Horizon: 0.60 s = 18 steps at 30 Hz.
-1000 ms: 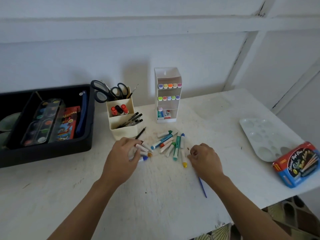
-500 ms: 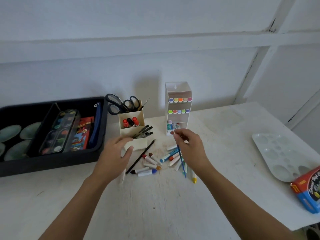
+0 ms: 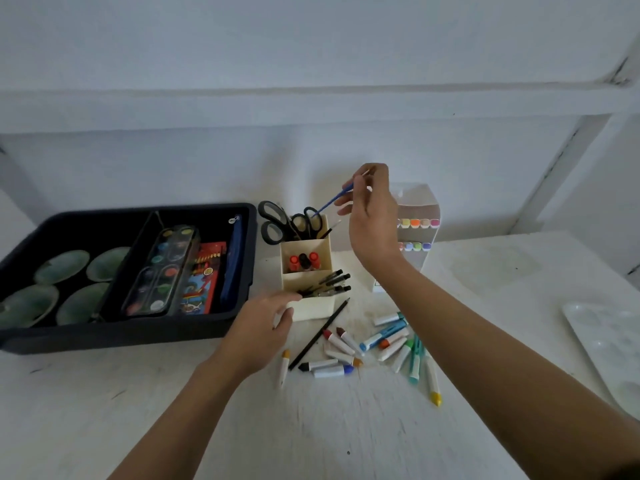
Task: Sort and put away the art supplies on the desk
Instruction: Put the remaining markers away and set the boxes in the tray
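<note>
- On the white-painted table point(image 3: 346, 427), near the back wall, stands a cream, stepped plastic organiser point(image 3: 313, 310) with three open compartments.
- The right hand point(image 3: 372, 216) is raised above it. Its fingers point(image 3: 362, 181) pinch a thin blue paintbrush point(image 3: 332, 201) close to the upper end.
- The blue paintbrush slants down to the left, with its lower tip at the mouth of the rear compartment, beside black-handled scissors point(image 3: 273, 223).
- The left hand point(image 3: 266, 327) grips the organiser's front left corner, thumb on the rim and fingers curled against the wall, apparently to steady it.
- The brush looks very light, stiff and slender. Its smooth handle could roll between fingertips, so a firm pinch high on the shaft should suit lowering it in.
- The organiser looks light enough to tip or slide, so bracing its base seems sensible.
- Short loose markers with coloured caps point(image 3: 381, 344) and a black pencil point(image 3: 320, 334) lie on the table just in front of the organiser, not yet sorted.
- A black plastic tray point(image 3: 104, 336) to the left holds a watercolour paint set point(image 3: 162, 268) and green dishes.
- A white marker rack point(image 3: 420, 216) stands behind the right hand.
- A white mixing palette point(image 3: 602, 344) lies at the right edge.
</note>
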### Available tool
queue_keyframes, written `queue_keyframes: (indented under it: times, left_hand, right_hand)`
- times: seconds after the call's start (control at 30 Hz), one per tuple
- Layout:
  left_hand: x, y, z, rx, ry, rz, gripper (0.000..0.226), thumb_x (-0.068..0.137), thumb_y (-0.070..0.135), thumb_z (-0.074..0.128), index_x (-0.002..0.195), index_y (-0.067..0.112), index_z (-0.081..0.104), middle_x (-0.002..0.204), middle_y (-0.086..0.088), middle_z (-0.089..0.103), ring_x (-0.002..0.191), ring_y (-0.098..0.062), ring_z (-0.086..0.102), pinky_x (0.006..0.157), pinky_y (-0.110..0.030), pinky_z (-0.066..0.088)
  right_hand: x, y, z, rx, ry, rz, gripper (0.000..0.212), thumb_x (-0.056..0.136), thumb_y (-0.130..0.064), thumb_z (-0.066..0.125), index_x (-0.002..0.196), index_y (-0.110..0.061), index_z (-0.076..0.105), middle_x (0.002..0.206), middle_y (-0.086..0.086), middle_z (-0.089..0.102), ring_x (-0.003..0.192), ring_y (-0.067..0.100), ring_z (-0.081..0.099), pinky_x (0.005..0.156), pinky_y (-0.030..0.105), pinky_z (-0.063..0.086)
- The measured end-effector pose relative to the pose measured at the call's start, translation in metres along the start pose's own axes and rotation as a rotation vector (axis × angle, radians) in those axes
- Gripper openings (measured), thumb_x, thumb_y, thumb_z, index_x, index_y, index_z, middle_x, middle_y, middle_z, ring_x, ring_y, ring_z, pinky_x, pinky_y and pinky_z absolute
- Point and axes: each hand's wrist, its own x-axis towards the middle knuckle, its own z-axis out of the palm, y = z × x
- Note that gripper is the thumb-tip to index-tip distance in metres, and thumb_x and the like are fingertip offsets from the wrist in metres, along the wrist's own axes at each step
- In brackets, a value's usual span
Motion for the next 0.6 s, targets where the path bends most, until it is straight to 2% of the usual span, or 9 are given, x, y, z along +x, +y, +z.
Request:
queue_keyframes:
  times: [0.07, 0.1, 0.17, 0.23, 0.33, 0.43, 0.53, 0.6]
  left_hand:
    - [0.001, 0.0, 0.001, 0.005, 0.007, -0.006, 0.035, 0.105, 0.022, 0.053, 0.139, 0.029, 0.06, 0.114, 0.011, 0.06, 0.107, -0.005, 0.057, 0.097, -0.023, 0.046]
    - [0.002, 0.0, 0.002, 0.011, 0.012, -0.004, 0.035, 0.105, 0.022, 0.053, 0.138, 0.029, 0.06, 0.11, 0.013, 0.058, 0.105, -0.004, 0.057, 0.096, -0.022, 0.045]
    - [0.003, 0.0, 0.004, 0.025, 0.026, 0.0, 0.033, 0.104, 0.022, 0.054, 0.136, 0.029, 0.062, 0.103, 0.017, 0.054, 0.096, 0.0, 0.056, 0.088, -0.016, 0.042]
    - [0.005, 0.0, 0.005, 0.032, 0.042, 0.0, 0.032, 0.104, 0.021, 0.055, 0.133, 0.029, 0.063, 0.098, 0.02, 0.051, 0.092, 0.006, 0.053, 0.079, -0.008, 0.037]
    - [0.006, 0.002, 0.007, 0.023, 0.056, -0.004, 0.029, 0.102, 0.019, 0.058, 0.129, 0.028, 0.065, 0.092, 0.027, 0.05, 0.085, 0.007, 0.053, 0.068, -0.003, 0.037]
    - [0.005, 0.004, 0.008, 0.02, 0.054, -0.011, 0.029, 0.101, 0.018, 0.061, 0.128, 0.029, 0.065, 0.092, 0.03, 0.048, 0.078, 0.006, 0.053, 0.064, -0.003, 0.04]
    - [0.004, 0.004, 0.008, 0.026, 0.052, -0.007, 0.031, 0.099, 0.019, 0.063, 0.128, 0.029, 0.065, 0.093, 0.03, 0.047, 0.078, 0.005, 0.053, 0.063, -0.005, 0.039]
    - [0.004, 0.003, 0.008, 0.033, 0.052, 0.0, 0.031, 0.099, 0.018, 0.063, 0.129, 0.028, 0.065, 0.092, 0.029, 0.047, 0.081, 0.005, 0.053, 0.065, -0.006, 0.037]
  right_hand:
    - [0.006, 0.011, 0.008, -0.133, -0.061, 0.019, 0.013, 0.107, -0.013, 0.036, 0.102, -0.012, 0.048, 0.085, 0.006, 0.064, 0.072, 0.02, 0.067, 0.068, 0.04, 0.056]
    - [0.008, 0.017, 0.01, -0.207, -0.109, 0.033, 0.013, 0.105, -0.012, 0.04, 0.101, -0.01, 0.052, 0.084, 0.006, 0.066, 0.074, 0.021, 0.067, 0.068, 0.034, 0.054]
    - [0.008, 0.028, 0.012, -0.351, -0.179, 0.027, 0.012, 0.101, -0.01, 0.05, 0.098, -0.009, 0.061, 0.084, 0.003, 0.067, 0.077, 0.02, 0.065, 0.066, 0.016, 0.046]
    - [0.007, 0.035, 0.012, -0.433, -0.217, -0.007, 0.011, 0.095, -0.008, 0.059, 0.093, -0.006, 0.069, 0.087, 0.001, 0.064, 0.078, 0.016, 0.06, 0.069, 0.011, 0.044]
    - [0.005, 0.039, 0.013, -0.466, -0.232, -0.051, 0.01, 0.093, -0.01, 0.065, 0.09, -0.005, 0.073, 0.099, 0.002, 0.055, 0.083, 0.01, 0.052, 0.071, 0.002, 0.037]
    - [0.004, 0.041, 0.011, -0.494, -0.219, -0.078, 0.016, 0.095, -0.016, 0.064, 0.092, -0.005, 0.075, 0.105, -0.002, 0.048, 0.1, 0.011, 0.043, 0.079, 0.003, 0.028]
    - [0.005, 0.045, 0.007, -0.588, -0.202, -0.078, 0.022, 0.098, -0.022, 0.06, 0.098, -0.009, 0.076, 0.113, 0.0, 0.051, 0.108, 0.015, 0.04, 0.083, 0.009, 0.019]
    - [0.005, 0.048, 0.006, -0.615, -0.212, -0.033, 0.022, 0.099, -0.023, 0.056, 0.103, -0.011, 0.075, 0.118, 0.002, 0.051, 0.11, 0.017, 0.04, 0.083, 0.008, 0.017]
